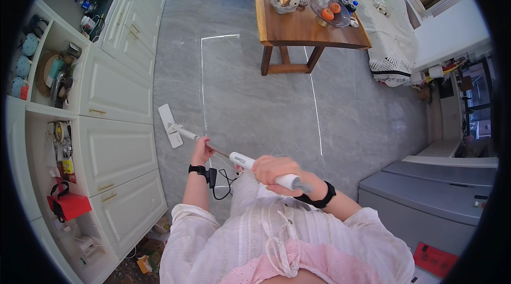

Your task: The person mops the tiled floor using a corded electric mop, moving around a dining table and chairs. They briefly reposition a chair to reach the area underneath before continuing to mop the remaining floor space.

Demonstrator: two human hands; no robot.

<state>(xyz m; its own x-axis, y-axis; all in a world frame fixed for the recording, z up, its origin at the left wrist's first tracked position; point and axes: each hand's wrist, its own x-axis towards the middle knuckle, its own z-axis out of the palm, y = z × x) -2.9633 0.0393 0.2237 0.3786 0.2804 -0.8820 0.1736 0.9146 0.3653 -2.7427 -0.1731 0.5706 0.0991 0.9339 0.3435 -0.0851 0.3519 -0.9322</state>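
Note:
A white flat mop head [170,126] lies on the grey tiled floor beside the white cabinets, with its pole slanting up towards me. My left hand [203,150] is closed around the lower part of the mop pole [217,149], close to a white joint. Higher up, my right hand [277,170] grips the thick white handle [243,160], whose end sticks out past the hand and looks blurred. Dark bands sit on both wrists, and from the left one a black device with a cable [217,198] hangs.
White cabinets [115,152] with open shelves line the left side. A wooden table [279,28] bearing bottles, a plastic box and a fruit stand is ahead. A cloth-covered seat [391,40] stands beyond it; a grey fridge-like appliance [423,200] is at right. Boxes [151,250] lie by the lower left.

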